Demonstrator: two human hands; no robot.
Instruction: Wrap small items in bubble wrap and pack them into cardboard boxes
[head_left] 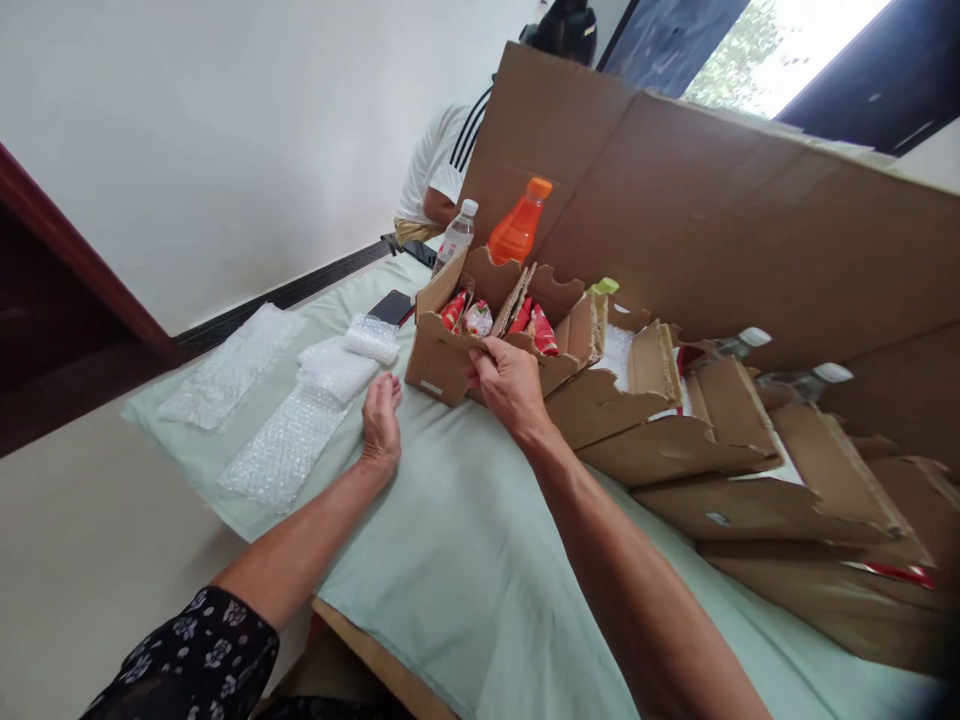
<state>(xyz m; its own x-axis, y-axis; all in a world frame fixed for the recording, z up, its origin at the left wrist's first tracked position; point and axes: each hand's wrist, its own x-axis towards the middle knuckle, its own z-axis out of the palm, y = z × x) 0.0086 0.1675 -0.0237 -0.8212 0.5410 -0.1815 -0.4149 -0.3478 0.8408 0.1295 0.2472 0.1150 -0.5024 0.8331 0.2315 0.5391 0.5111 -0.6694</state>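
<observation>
My right hand (510, 388) pinches the front wall of the leftmost cardboard box (442, 360), thumb on the near side, at the corner where it meets the second box (564, 375). Inside the leftmost box lie red and white packets (478, 318). More red packets (543, 330) are in the second box. My left hand (382, 418) is held edge-down over the cloth, left of the boxes, with its fingers loosely extended and nothing in them. It is close beside a strip of bubble wrap (289, 440) and a folded bubble wrap piece (373, 338).
More cardboard boxes (724, 500) run along the right. Behind them are an orange bottle (516, 228), a clear bottle (455, 235) and a tall cardboard panel (720, 190). Another bubble wrap sheet (232, 365) and a dark phone-like object (391, 307) lie left. A person in a white sleeve (442, 150) is behind.
</observation>
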